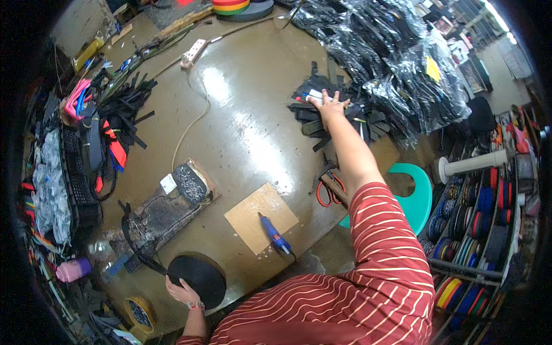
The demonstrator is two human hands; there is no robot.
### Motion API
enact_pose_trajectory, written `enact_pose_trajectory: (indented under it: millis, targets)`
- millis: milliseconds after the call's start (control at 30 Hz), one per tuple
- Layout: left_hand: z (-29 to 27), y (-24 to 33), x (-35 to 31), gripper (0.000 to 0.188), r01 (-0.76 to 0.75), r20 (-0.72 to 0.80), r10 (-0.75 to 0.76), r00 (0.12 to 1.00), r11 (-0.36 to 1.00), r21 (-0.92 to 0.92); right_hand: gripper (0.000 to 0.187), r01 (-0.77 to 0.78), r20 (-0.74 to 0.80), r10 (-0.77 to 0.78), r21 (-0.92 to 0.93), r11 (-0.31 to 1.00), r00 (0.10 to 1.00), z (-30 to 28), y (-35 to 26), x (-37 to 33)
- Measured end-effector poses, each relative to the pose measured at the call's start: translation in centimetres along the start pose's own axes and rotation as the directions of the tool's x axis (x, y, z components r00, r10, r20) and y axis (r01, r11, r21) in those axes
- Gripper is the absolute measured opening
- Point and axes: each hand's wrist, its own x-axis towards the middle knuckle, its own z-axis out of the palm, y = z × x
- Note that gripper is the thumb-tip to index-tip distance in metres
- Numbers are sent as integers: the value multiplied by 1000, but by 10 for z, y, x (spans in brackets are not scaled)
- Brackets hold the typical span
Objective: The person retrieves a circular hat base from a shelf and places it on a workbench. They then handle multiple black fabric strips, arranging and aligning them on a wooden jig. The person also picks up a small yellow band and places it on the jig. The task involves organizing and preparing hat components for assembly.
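Observation:
My left hand point(183, 292) grips the near left edge of a large roll of black webbing point(198, 280) by the table's front edge. A loose tail of that webbing point(131, 236) runs from the roll up to the left. Stretched far across the table, my right hand point(330, 107) lies with fingers spread on a pile of cut black strap pieces point(313, 123). A small white piece point(314, 95) shows beside its fingertips. Between the hands, a blue glue gun point(275, 234) rests on a square brown board point(247, 221).
Red-handled scissors point(329, 198) lie near the table's right edge, beside a teal stool point(417, 192). A dark worn block point(167, 213) sits left of the board. Plastic-wrapped black bundles point(379, 52) fill the back right. A white power strip point(194, 53) and cord lie farther back.

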Motion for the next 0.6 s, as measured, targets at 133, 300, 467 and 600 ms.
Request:
enact_pose_trajectory:
  millis: [133,300,467,600]
  targets:
    - [-6,13,5,47,24,16,-24,1000,1000,3,108,-13,6,12,112,994,1000,5,17,-6]
    - [-9,19,7,43,2,-11,-2,1000,1000,-3,104,-48,25,46,54,997,999,24,33,-31]
    - [-10,19,7,43,12,-59,-14,998,999,-41,96,-56,-135,64,68,996,989,29,24,-50]
    - [-10,21,7,42,7,-73,-11,997,998,-55,57,110,-559,87,309,945,825,74,-3,-119]
